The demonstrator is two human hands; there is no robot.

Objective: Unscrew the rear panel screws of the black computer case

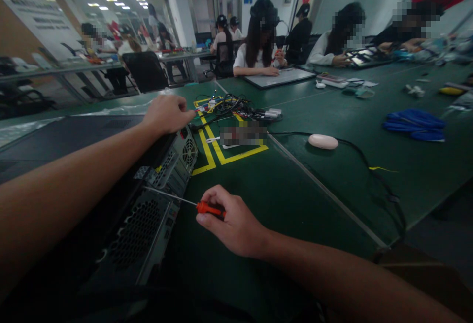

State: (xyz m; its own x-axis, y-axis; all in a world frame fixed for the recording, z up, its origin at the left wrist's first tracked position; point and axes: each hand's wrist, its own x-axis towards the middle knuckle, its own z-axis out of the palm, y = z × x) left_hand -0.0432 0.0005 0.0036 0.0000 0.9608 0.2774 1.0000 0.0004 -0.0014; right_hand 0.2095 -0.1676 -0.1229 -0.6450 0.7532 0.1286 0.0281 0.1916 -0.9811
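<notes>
A black computer case (74,150) lies on its side on the green table, its vented back panel (148,224) facing me. My right hand (231,222) is closed round the orange handle of a screwdriver (210,209); its thin shaft reaches left to the back panel. My left hand (168,113) rests over the far top corner of the case with fingers pinched together, close to a black cable (207,122); what it pinches is too small to make out.
Beyond the case, a tangle of cables (236,106) lies by yellow tape marks (221,153). A pink oval object (322,141) and a blue cloth item (416,124) sit to the right. Several people work at the far end of the table (406,165).
</notes>
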